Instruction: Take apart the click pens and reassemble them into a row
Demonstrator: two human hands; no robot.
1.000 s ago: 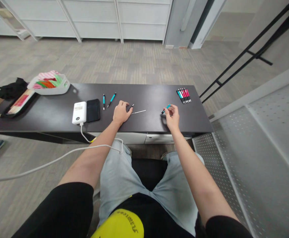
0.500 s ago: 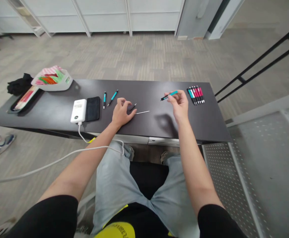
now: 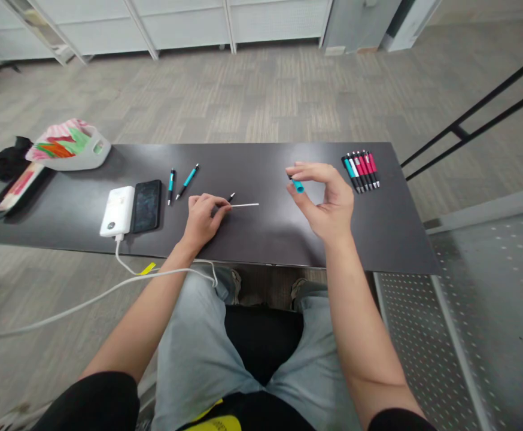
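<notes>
My right hand (image 3: 328,200) is raised over the table, pinching a teal pen barrel (image 3: 298,187) between thumb and fingers. The barrel's teal end is turned towards me, and part of it is hidden by the fingers. Low on the tabletop, my left hand (image 3: 204,218) has thumb and fingertips together at one end of a thin white pen refill (image 3: 246,205), which points right. A small dark pen tip piece (image 3: 231,196) with a silvery point shows just beyond those fingers. To the left lie two teal-and-black pens (image 3: 171,187) (image 3: 188,181).
A row of several teal, white and pink pens (image 3: 361,171) lies at the right. Left are a black phone (image 3: 146,206), a white power bank (image 3: 116,211) with a cable (image 3: 104,299), a white basket (image 3: 86,157) and a dark tray (image 3: 19,191). The dark table (image 3: 261,245) ends near my knees.
The pen barrel in my right hand has swung from lying sideways to pointing towards me. My left hand's fingers have closed at the refill's end. The view has shifted slightly.
</notes>
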